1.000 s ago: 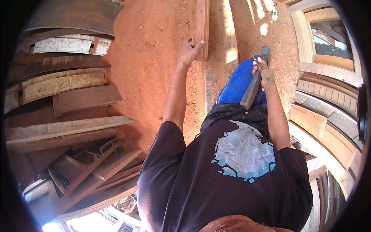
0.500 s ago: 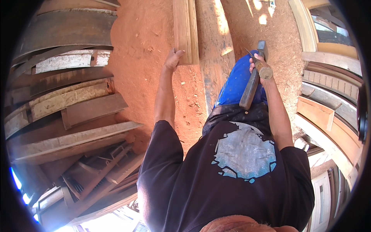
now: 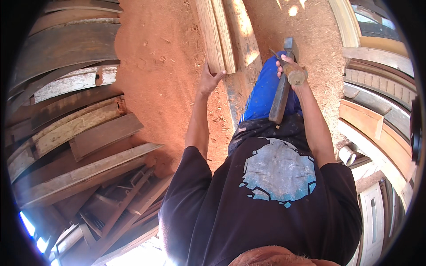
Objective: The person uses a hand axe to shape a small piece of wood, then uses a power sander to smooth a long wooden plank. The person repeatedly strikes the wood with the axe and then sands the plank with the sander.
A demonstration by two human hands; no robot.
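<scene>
My left hand [image 3: 208,82] is closed on the near end of a long, light wooden plank [image 3: 215,44] with a groove along it. The fingers lie along its left side and the thumb rests at its end. Beneath and beside the plank runs a thicker worn board [image 3: 242,31], its right part sunlit. In my right hand [image 3: 290,66], above my blue-clad thigh, is a hammer [image 3: 280,99] with a dark thick handle pointing back toward me. The same fist also holds a tool with a round wooden handle [image 3: 297,78] and a thin dark shaft, perhaps a chisel.
Reddish ground [image 3: 155,66] strewn with wood chips lies around me. Stacked old boards [image 3: 75,40] fill the left side, with a jumble of timber [image 3: 128,199] at lower left. More planks [image 3: 377,128] and a white panel [image 3: 372,213] line the right.
The plank's near end has swung right, over the worn board, with my left hand on it. My right hand still holds both tools. The whole view has shifted slightly.
</scene>
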